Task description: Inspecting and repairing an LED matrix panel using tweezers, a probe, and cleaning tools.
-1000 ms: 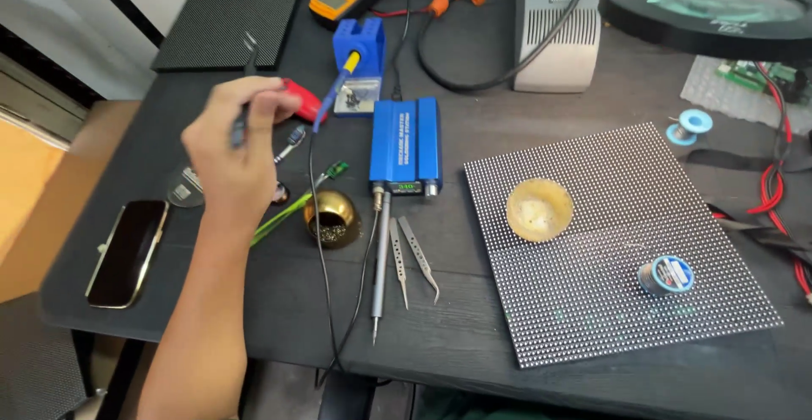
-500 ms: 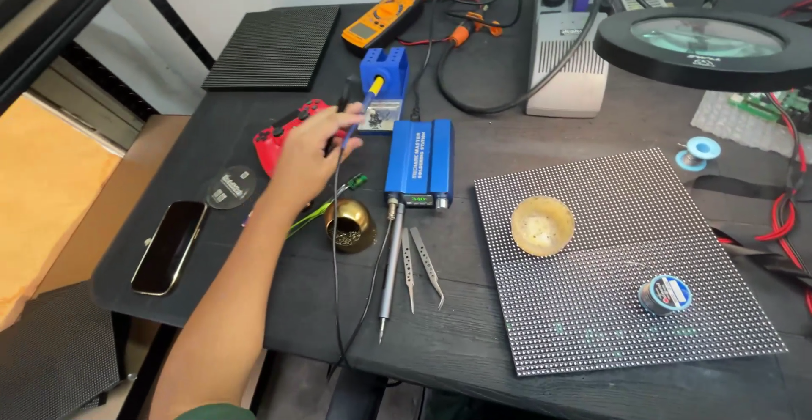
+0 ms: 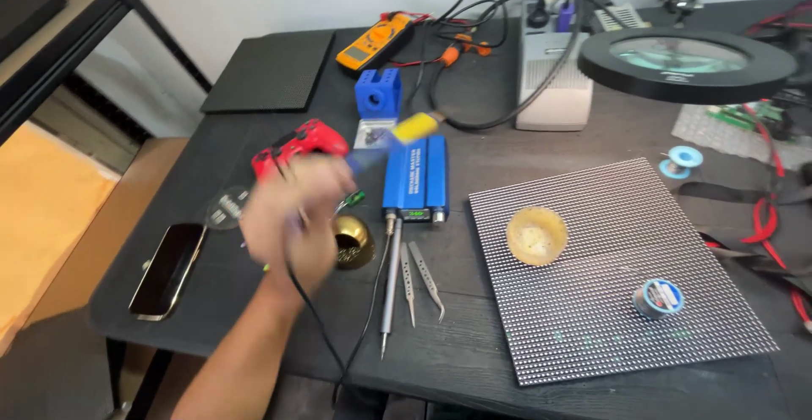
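My left hand [image 3: 292, 217] is blurred with motion over the left part of the black table and is shut on a soldering iron [image 3: 406, 131] with a blue and yellow handle. The iron points up and right over the blue soldering station [image 3: 414, 179], and its black cord [image 3: 317, 327] hangs from my hand to the table's front edge. Just right of my hand sits a brass tip cleaner [image 3: 355, 244]. The blue iron holder [image 3: 378, 92] stands empty behind. My right hand is out of view.
A second iron [image 3: 391, 285] and two tweezers [image 3: 420, 278] lie before the station. A grey LED panel [image 3: 617, 335] carries a yellow tin [image 3: 536, 235] and a solder spool [image 3: 658, 297]. Phone [image 3: 167, 269], red controller [image 3: 296, 142], multimeter [image 3: 375, 43] and magnifier lamp [image 3: 685, 63] surround them.
My left hand reached up to the blue holder, closed on the soldering iron and has drawn back toward me with it. The view has shifted slightly.
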